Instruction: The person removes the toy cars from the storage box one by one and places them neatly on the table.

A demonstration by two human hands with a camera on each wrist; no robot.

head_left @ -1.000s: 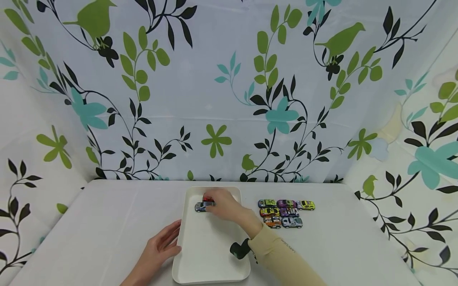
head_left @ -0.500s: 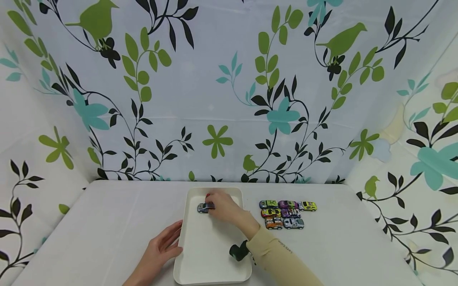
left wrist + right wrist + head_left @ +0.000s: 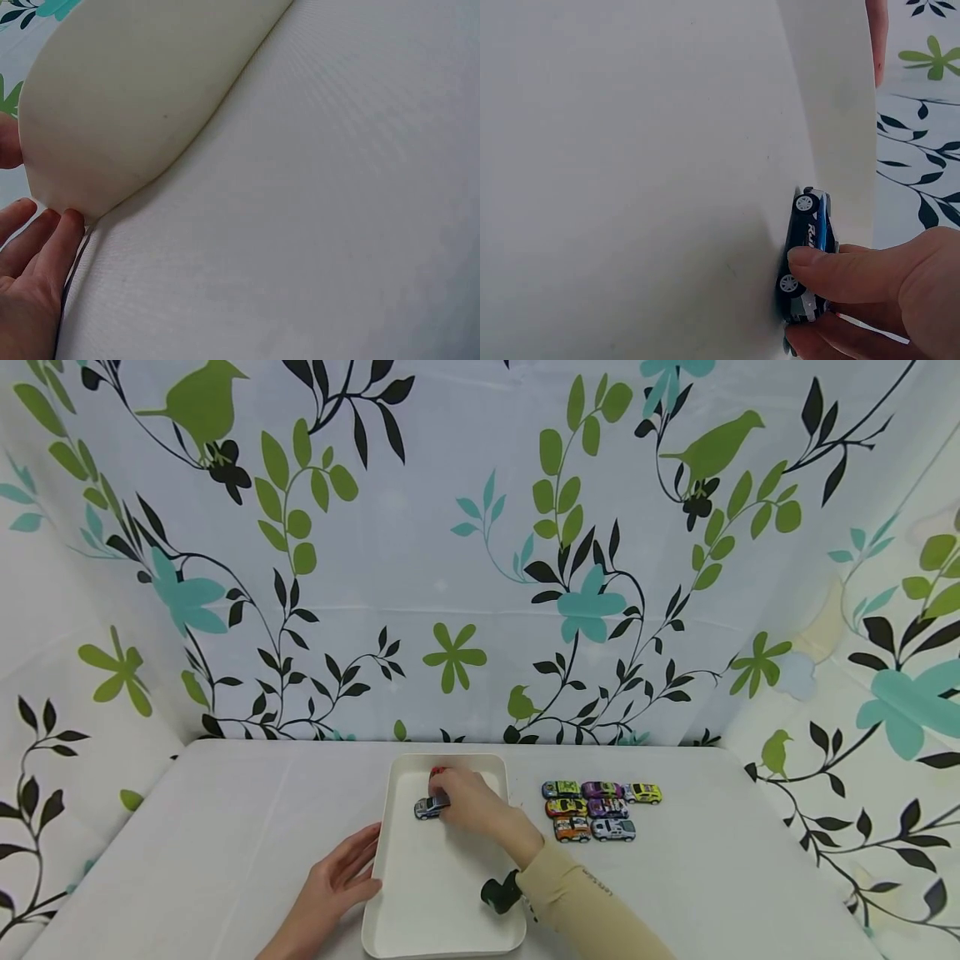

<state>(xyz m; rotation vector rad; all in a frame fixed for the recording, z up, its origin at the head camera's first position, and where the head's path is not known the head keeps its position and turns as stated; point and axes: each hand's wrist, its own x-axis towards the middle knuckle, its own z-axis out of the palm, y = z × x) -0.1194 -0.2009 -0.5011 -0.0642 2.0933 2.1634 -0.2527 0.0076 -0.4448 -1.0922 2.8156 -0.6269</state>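
In the head view a white rectangular tray point(image 3: 442, 893) lies lengthwise before me on the table. Inside its far end my right hand point(image 3: 468, 802) pinches a small grey-and-black toy car point(image 3: 429, 808). The right wrist view shows the thumb across the side of this toy car point(image 3: 810, 232), its wheels facing the tray's floor side. Just behind it a bit of a red toy car point(image 3: 437, 771) shows, mostly covered by the fingers. My left hand point(image 3: 341, 872) rests against the tray's left side; in the left wrist view its extended fingertips point(image 3: 71, 217) touch the tray's outer wall point(image 3: 142, 90).
To the right of the tray, several colourful toy cars point(image 3: 587, 810) stand in close rows. A black wrist device point(image 3: 501, 892) hangs under the right sleeve, over the tray's right edge. Behind the white table point(image 3: 240, 827) rises a curtain point(image 3: 465, 568) printed with leaves and birds.
My right hand has drawn the grey-and-black toy car slightly toward me, apart from the red one, and turned it a little. The left hand has stayed at the tray's side.
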